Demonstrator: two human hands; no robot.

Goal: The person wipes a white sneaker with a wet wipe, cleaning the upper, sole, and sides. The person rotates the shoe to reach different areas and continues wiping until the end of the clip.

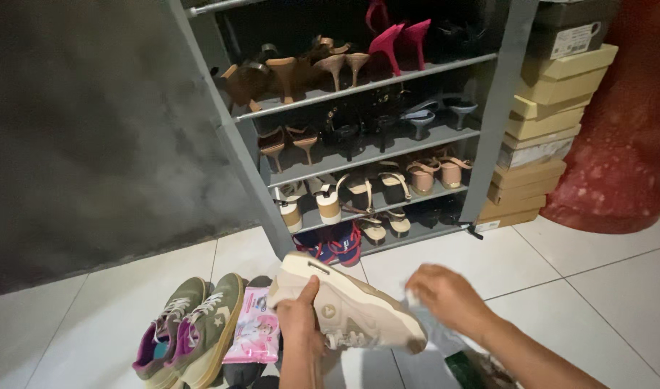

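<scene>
The left hand (301, 325) grips a beige high-top sneaker (348, 306) above the tiled floor (560, 288); the right hand (449, 295) pinches what seems a white wipe (416, 301). Keep the shoe steady, wiping firmly along its side.

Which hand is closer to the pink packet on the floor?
Left. The left hand holds the beige sneaker just right of the pink packet. The right hand is farther right, beyond the sneaker, holding a white wipe.
</scene>
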